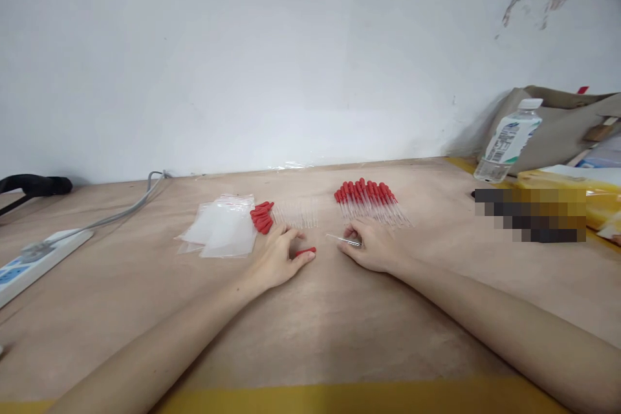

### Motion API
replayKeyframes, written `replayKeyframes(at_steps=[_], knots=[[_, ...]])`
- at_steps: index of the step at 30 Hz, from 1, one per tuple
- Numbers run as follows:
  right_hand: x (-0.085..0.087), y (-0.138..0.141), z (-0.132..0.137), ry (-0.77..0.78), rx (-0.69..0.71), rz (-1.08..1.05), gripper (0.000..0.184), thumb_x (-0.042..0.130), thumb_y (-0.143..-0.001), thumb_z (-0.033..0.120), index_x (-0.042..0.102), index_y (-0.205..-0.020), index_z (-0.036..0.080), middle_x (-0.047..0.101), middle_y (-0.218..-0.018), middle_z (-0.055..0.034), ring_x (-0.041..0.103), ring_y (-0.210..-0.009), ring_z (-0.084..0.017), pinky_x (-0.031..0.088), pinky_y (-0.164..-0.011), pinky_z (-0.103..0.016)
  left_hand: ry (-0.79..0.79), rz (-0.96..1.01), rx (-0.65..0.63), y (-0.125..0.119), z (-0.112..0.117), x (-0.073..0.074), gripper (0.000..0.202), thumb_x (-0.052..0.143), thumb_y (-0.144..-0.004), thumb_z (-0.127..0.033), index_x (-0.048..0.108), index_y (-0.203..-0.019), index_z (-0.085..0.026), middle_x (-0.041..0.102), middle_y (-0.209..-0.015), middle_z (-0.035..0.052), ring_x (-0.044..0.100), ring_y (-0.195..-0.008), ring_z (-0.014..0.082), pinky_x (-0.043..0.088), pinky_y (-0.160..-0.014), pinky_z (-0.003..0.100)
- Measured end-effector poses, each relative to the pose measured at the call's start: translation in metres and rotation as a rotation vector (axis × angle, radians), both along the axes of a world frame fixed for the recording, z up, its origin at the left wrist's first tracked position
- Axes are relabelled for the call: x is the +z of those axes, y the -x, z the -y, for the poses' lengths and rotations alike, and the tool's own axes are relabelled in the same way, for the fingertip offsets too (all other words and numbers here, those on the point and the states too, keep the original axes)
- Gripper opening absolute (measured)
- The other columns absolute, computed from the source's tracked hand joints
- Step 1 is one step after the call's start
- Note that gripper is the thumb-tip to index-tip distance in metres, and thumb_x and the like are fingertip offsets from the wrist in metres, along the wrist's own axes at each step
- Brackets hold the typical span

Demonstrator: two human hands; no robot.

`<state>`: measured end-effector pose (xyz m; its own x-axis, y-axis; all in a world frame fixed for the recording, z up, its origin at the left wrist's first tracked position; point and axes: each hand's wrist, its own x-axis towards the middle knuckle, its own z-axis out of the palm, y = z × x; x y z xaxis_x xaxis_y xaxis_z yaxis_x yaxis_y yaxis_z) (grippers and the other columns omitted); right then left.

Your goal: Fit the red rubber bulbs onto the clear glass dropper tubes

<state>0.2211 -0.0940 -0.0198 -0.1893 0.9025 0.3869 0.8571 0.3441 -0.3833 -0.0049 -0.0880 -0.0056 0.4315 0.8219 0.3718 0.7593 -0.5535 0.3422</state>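
My left hand [280, 257] rests on the wooden table [310, 323], fingers pinched on a small red rubber bulb [306, 251]. My right hand [369, 246] lies close beside it, closed on a thin clear glass tube [342, 240] that points left toward the bulb. Just beyond the left hand lie a heap of loose red bulbs [262, 216] and a row of bare clear tubes [297, 213]. Behind the right hand sits a fan of assembled droppers with red tops [370, 200].
A stack of small clear zip bags [220, 230] lies left of the bulbs. A white power strip [36, 259] with a grey cable sits at the far left. A water bottle [508, 141], a tan bag [557, 123] and yellow packets [577, 197] crowd the right. A white wall stands behind.
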Motion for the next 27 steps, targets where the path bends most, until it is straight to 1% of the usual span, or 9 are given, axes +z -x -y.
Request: replayKeyframes(at_steps=[3, 5, 7, 9, 12, 15, 19, 23, 27], knots=[[-0.006, 0.0, -0.005, -0.018, 0.054, 0.012, 0.015, 0.057, -0.073, 0.034, 0.054, -0.074, 0.018, 0.055, -0.08, -0.0029, 0.049, -0.075, -0.016, 0.033, -0.062, -0.026, 0.018, 0.037, -0.052, -0.004, -0.002, -0.007, 0.016, 0.054, -0.079, -0.033, 0.061, -0.079, -0.019, 0.053, -0.08, 0.0025, 0.052, -0.078, 0.0167, 0.044, -0.069, 0.029], [-0.009, 0.0, -0.007, -0.031, 0.088, 0.036, 0.012, 0.054, -0.076, 0.029, 0.054, -0.074, 0.017, 0.054, -0.081, -0.004, 0.048, -0.076, -0.016, 0.034, -0.065, -0.027, -0.01, 0.08, -0.067, -0.005, -0.002, -0.01, 0.016, 0.052, -0.081, -0.03, 0.059, -0.075, -0.018, 0.054, -0.077, 0.002, 0.052, -0.074, 0.0152, 0.043, -0.067, 0.028], [-0.01, 0.0, -0.008, -0.034, 0.108, 0.07, 0.01, 0.051, -0.078, 0.026, 0.053, -0.074, 0.017, 0.054, -0.081, -0.0047, 0.048, -0.077, -0.016, 0.034, -0.067, -0.028, -0.034, 0.13, -0.062, -0.005, -0.001, -0.011, 0.015, 0.05, -0.082, -0.03, 0.058, -0.077, -0.018, 0.056, -0.077, 0.0018, 0.052, -0.073, 0.0148, 0.043, -0.066, 0.028], [-0.008, 0.001, -0.006, -0.038, 0.12, 0.093, 0.01, 0.048, -0.081, 0.024, 0.053, -0.075, 0.017, 0.055, -0.082, -0.005, 0.048, -0.08, -0.017, 0.033, -0.07, -0.03, -0.023, 0.178, -0.054, -0.004, 0.0, -0.011, 0.015, 0.049, -0.083, -0.031, 0.056, -0.081, -0.018, 0.059, -0.077, 0.0015, 0.054, -0.07, 0.0139, 0.044, -0.063, 0.026], [-0.005, 0.004, 0.0, -0.056, 0.15, 0.032, 0.01, 0.044, -0.084, 0.023, 0.05, -0.078, 0.017, 0.057, -0.083, -0.0041, 0.05, -0.08, -0.017, 0.032, -0.074, -0.032, -0.014, 0.223, -0.041, -0.003, 0.0, -0.008, 0.015, 0.048, -0.084, -0.031, 0.055, -0.085, -0.018, 0.063, -0.078, 0.0012, 0.056, -0.066, 0.0126, 0.044, -0.059, 0.024], [-0.003, 0.009, 0.005, -0.057, 0.193, -0.115, 0.01, 0.04, -0.086, 0.021, 0.048, -0.08, 0.018, 0.058, -0.078, -0.0023, 0.051, -0.073, -0.014, 0.034, -0.072, -0.031, -0.035, 0.251, -0.04, -0.002, -0.002, -0.007, 0.017, 0.047, -0.084, -0.032, 0.055, -0.091, -0.018, 0.065, -0.085, 0.002, 0.059, -0.07, 0.0136, 0.046, -0.062, 0.025], [-0.003, 0.016, 0.008, -0.071, 0.223, -0.253, 0.01, 0.04, -0.086, 0.023, 0.047, -0.082, 0.019, 0.057, -0.076, -0.002, 0.051, -0.071, -0.014, 0.036, -0.068, -0.029, -0.051, 0.246, -0.092, -0.004, -0.001, -0.006, 0.02, 0.048, -0.084, -0.031, 0.06, -0.095, -0.019, 0.067, -0.093, 0.003, 0.062, -0.081, 0.0158, 0.048, -0.07, 0.026], [-0.002, 0.018, 0.009, -0.054, 0.261, -0.303, 0.011, 0.04, -0.086, 0.024, 0.049, -0.083, 0.018, 0.057, -0.075, -0.0016, 0.051, -0.07, -0.013, 0.038, -0.067, -0.027, -0.082, 0.239, -0.114, -0.009, 0.004, -0.003, 0.02, 0.049, -0.084, -0.029, 0.063, -0.095, -0.02, 0.068, -0.092, 0.003, 0.063, -0.081, 0.0162, 0.049, -0.071, 0.026], [-0.002, 0.017, 0.007, -0.01, 0.352, -0.319, 0.014, 0.041, -0.085, 0.022, 0.055, -0.082, 0.018, 0.06, -0.077, -0.0015, 0.053, -0.071, -0.013, 0.04, -0.066, -0.026, -0.073, 0.272, -0.137, -0.011, 0.007, -0.003, 0.02, 0.048, -0.084, -0.029, 0.064, -0.092, -0.021, 0.069, -0.09, 0.0027, 0.063, -0.078, 0.0163, 0.05, -0.07, 0.027]])
